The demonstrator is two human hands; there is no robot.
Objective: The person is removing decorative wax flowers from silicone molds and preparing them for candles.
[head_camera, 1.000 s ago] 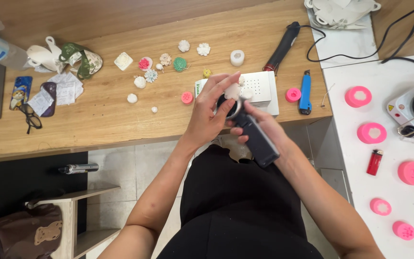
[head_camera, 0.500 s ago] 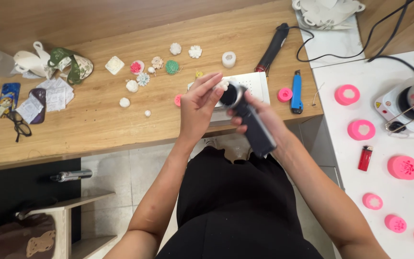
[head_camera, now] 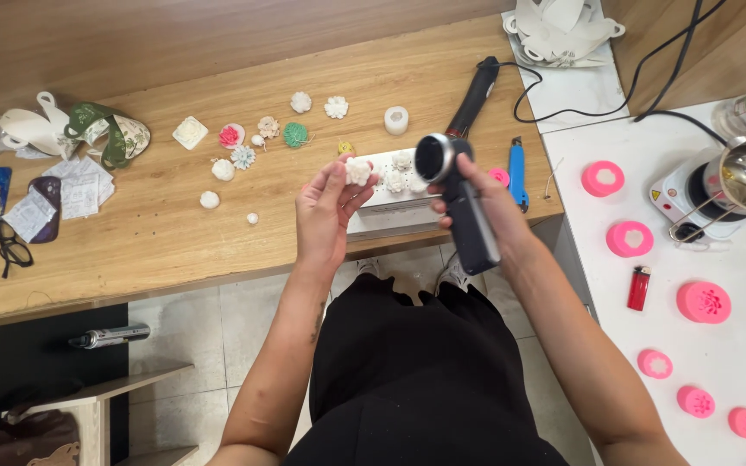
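The left hand (head_camera: pixel 325 211) pinches a small white flower piece (head_camera: pixel 358 170) above the white box (head_camera: pixel 390 207); just right, the right hand (head_camera: pixel 477 203) grips a black heat tool (head_camera: pixel 459 203).

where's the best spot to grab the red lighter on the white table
Grip the red lighter across its long flat sides near the middle, coming straight down from above. It lies flat on the white table, lengthwise toward the person, with bare table on both sides, so fingers fit either side.

white flower piece (head_camera: pixel 357 169), black heat gun (head_camera: pixel 462 211), pink moulds (head_camera: pixel 703 302), red lighter (head_camera: pixel 639 287).
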